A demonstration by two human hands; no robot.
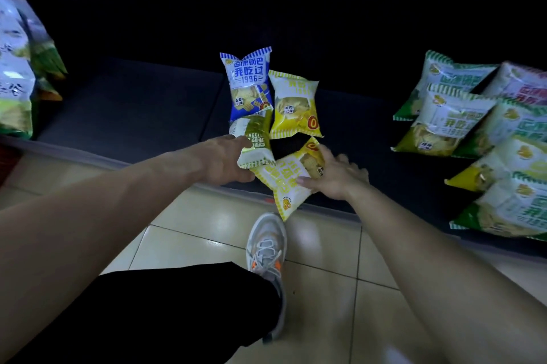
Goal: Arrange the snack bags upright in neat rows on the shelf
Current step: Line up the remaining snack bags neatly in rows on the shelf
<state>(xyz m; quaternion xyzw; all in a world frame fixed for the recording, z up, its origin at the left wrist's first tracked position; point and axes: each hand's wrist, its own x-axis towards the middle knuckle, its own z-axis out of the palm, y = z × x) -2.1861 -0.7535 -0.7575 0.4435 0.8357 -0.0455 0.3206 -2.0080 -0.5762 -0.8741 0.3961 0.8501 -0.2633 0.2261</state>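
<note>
While the left hand [228, 160] grips a green bag [257, 144] and the right hand [334, 175] pinches a yellow bag [284, 183] at the shelf [133, 103] edge, either could knock over the upright blue bag [248, 82] and second yellow bag [296, 106] behind; toppled bags [461, 123] crowd the right.

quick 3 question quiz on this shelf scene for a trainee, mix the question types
1. True or false: the blue striped snack bag stands upright at the back of the dark shelf.
2. Which hand holds the green-and-white upside-down snack bag? A left B right
3. Fill in: the right hand rests on a tilted ___ snack bag at the shelf edge.

Key: 1 true; 2 A, left hand; 3 yellow.
</note>
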